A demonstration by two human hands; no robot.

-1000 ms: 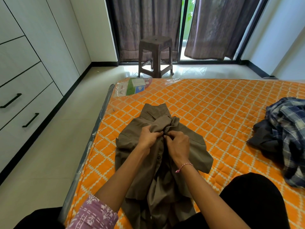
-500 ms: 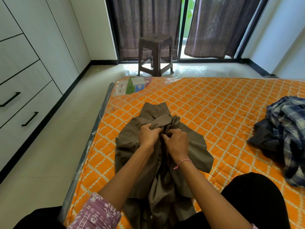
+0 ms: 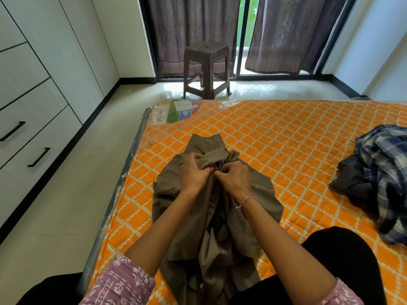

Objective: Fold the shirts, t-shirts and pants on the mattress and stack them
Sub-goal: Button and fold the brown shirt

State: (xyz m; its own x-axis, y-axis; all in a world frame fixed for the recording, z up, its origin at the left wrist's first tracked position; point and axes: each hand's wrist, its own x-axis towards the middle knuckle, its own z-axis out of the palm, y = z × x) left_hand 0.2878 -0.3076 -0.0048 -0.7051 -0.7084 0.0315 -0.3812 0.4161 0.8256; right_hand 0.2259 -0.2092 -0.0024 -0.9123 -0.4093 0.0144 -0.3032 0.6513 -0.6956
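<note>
An olive-brown buttoned shirt (image 3: 259, 194) lies crumpled on the orange patterned mattress (image 3: 286, 133), its collar pointing away from me. My left hand (image 3: 193, 172) pinches the left front edge of the shirt just below the collar. Against it, my right hand (image 3: 234, 176) pinches the right front edge at the same spot. Both hands meet at the shirt's placket, fingers curled into the cloth. A heap of unfolded clothes, a blue checked shirt (image 3: 385, 172) over a dark grey garment (image 3: 350, 179), lies at the right edge of the mattress.
My black-clad knees frame the shirt at the bottom. A brown plastic stool (image 3: 206, 69) stands on the floor beyond the mattress, before curtained glass doors. White drawers (image 3: 26, 119) line the left wall. The mattress's left edge drops to the tiled floor.
Both hands have stayed together at the shirt's placket below the collar, working the cloth slightly between their fingers. The shirt and the heap of clothes have not shifted.
</note>
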